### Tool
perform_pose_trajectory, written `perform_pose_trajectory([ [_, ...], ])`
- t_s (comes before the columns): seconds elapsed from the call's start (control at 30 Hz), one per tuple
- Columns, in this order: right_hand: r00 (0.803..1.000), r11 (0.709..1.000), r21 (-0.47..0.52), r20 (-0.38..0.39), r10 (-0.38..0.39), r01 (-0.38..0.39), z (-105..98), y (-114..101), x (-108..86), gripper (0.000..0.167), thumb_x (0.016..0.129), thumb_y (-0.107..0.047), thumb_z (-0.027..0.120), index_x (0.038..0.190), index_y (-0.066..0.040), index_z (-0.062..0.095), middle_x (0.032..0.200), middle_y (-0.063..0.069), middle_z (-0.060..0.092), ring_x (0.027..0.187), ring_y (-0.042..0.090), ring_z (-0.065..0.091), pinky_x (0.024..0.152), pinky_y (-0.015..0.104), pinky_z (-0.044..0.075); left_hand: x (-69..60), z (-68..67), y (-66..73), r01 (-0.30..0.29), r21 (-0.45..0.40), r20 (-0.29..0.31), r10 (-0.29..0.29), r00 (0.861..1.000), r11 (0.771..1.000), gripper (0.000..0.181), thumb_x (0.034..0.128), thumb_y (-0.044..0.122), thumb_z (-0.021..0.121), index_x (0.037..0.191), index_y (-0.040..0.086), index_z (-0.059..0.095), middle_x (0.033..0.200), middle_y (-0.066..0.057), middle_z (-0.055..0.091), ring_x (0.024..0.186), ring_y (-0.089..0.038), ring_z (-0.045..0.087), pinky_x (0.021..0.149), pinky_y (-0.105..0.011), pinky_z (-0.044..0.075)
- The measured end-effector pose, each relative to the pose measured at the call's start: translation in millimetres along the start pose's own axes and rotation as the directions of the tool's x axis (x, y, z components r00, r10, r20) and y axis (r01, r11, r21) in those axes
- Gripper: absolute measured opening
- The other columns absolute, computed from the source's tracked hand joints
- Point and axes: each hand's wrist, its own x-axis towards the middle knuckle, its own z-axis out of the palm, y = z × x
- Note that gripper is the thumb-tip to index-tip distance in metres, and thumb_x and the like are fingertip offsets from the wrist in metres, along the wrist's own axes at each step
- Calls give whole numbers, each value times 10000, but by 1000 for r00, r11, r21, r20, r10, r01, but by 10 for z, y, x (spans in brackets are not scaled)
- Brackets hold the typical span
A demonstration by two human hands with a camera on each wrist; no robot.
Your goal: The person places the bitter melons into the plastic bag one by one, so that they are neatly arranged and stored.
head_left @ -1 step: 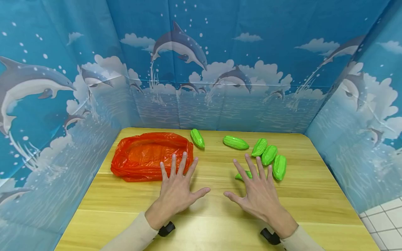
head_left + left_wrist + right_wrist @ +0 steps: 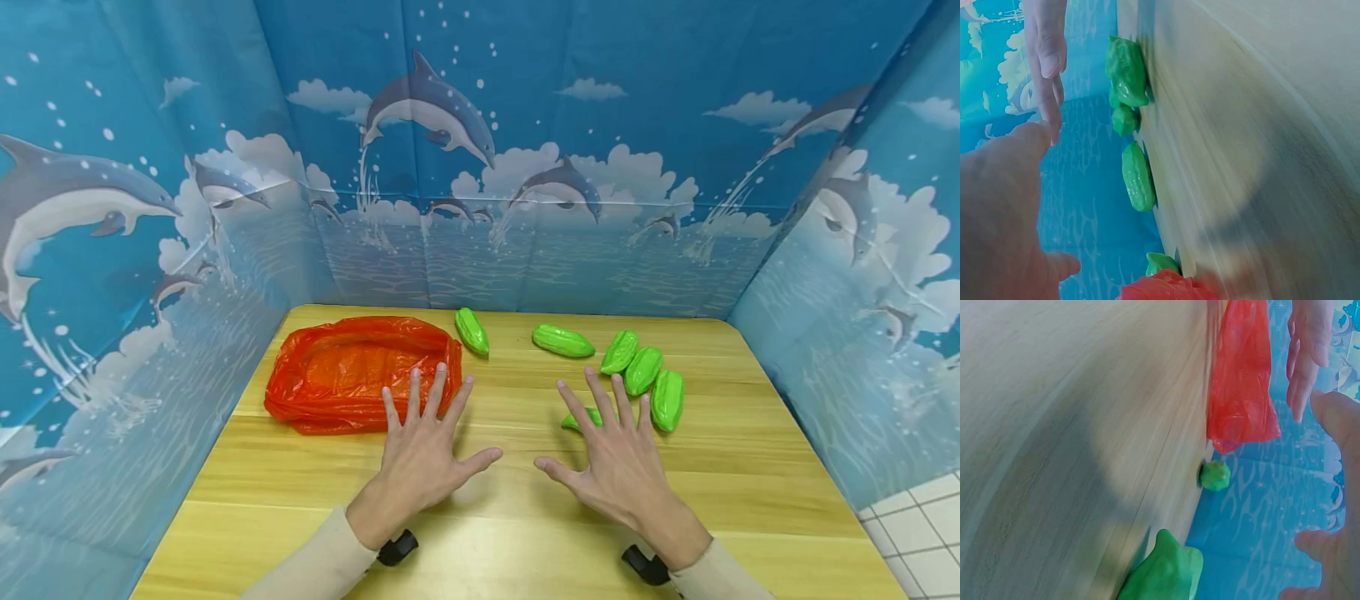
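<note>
Positions read from the head view, dial centred on the gap between the hands, 12 at the far table edge.

Left hand [image 2: 423, 458]: at 9 o'clock, back upward, fingers spread wide and straight, holding nothing; raised above the table [image 2: 480, 525], its fingertips overlapping the near side of the bag in view.

Right hand [image 2: 618, 458]: at 3 o'clock, likewise splayed, holding nothing, raised above the table.

Red plastic bag [image 2: 352, 375]: at 10 o'clock, mouth upward, spread to an oblong, rim crumpled.

Ridged green gourd [image 2: 472, 332]: at 11 o'clock, just beside the bag's far right corner.

Second gourd [image 2: 564, 341]: at 1 o'clock, lying nearly crosswise.

Third gourd [image 2: 619, 352], fourth gourd [image 2: 643, 371], fifth gourd [image 2: 667, 400]: close-set row, 1:30 to 2:30; contact cannot be told.

Sixth gourd [image 2: 571, 422]: at 2 o'clock, partly hidden by the right hand's fingers.

Beige sleeves [image 2: 318, 557], a black wrist device [image 2: 397, 547] at each cuff.

Dolphin-print curtain [image 2: 637, 250]: blue, from 9 through 12 to 3.

White tiles [image 2: 930, 525]: between 3 and 4 o'clock.
</note>
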Motion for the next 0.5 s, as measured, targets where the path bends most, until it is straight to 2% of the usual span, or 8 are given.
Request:
perform_pose_trajectory([
  [0.2,1000,1000,0,5,2,-2,-8,-8,12,1108,955,-861,732,1851,-324,365,1956,174,230,1770,617,231,1308,964,232,-12,4,-14,7,-11,-3,-7,1000,1000,1138,974,988,546,1883,407,182,1981,-121,132,1826,-540,15,1382,-919,6],
  [0.37,1000,1000,4,6,0,0,0,3,13,1107,970,-839,736,1868,-358,303,1951,183,241,1768,619,236,1302,964,247,-21,1,-36,24,-31,10,-24,1000,999,1133,986,952,586,1885,405,165,1985,-106,87,1827,-528,-25,1386,-908,-32],
  [0.5,1000,1000,8,-3,-4,4,15,22,17,1093,984,-816,740,1870,-350,301,1937,205,271,1762,623,251,1302,957,264,-7,5,-78,35,-19,-6,-35,999,999,1115,994,945,581,1884,381,214,1985,-112,119,1827,-544,44,1386,-912,-9],
])
